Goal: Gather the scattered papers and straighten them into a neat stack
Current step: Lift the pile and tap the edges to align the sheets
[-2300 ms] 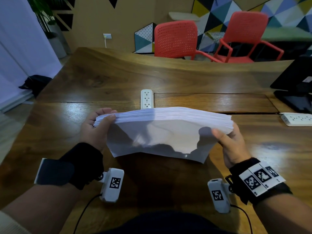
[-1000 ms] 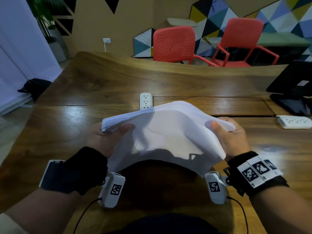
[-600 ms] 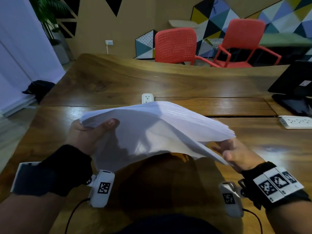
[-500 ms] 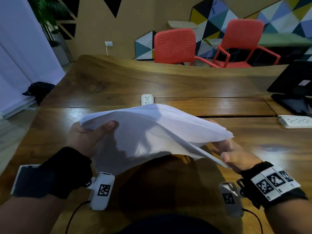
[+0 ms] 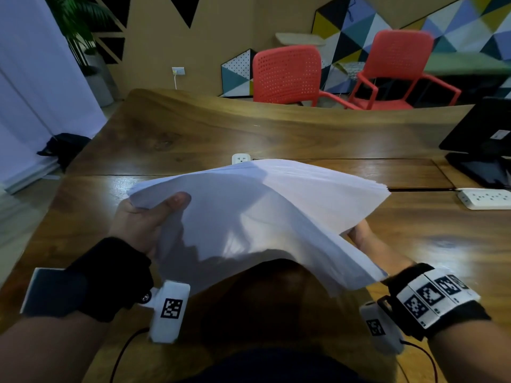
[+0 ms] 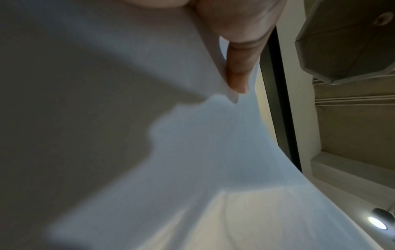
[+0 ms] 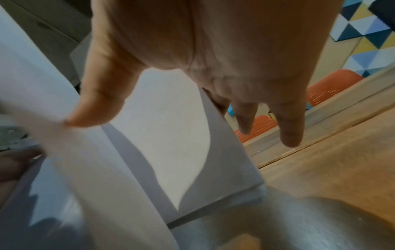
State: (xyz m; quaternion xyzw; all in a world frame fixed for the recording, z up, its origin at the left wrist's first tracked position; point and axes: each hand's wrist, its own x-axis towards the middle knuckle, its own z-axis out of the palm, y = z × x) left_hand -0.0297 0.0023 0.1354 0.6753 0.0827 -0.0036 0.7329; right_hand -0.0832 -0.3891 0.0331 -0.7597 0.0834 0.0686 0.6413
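A thick stack of white papers (image 5: pixel 262 211) hangs bowed above the wooden table (image 5: pixel 193 134), its near edge drooping toward me. My left hand (image 5: pixel 143 219) grips the stack's left end, thumb on top and fingers hidden beneath. In the left wrist view the sheets (image 6: pixel 192 152) fill the frame under my thumb (image 6: pixel 237 76). My right hand (image 5: pixel 365 239) is mostly hidden under the right end. The right wrist view shows its thumb (image 7: pixel 72 121) pressing the near sheets of the stack (image 7: pixel 171 126) while the fingers (image 7: pixel 290 140) reach along the far side.
A white socket block (image 5: pixel 242 158) sits just behind the stack. A white power strip (image 5: pixel 486 199) and a black monitor stand (image 5: pixel 481 150) are at the right edge. Two red chairs (image 5: pixel 287 76) stand beyond the table.
The stack stood on its long edge 2.3 s ago. It has since tipped flatter and bowed; my right hand has slid beneath its right end and my left hand has shifted left.
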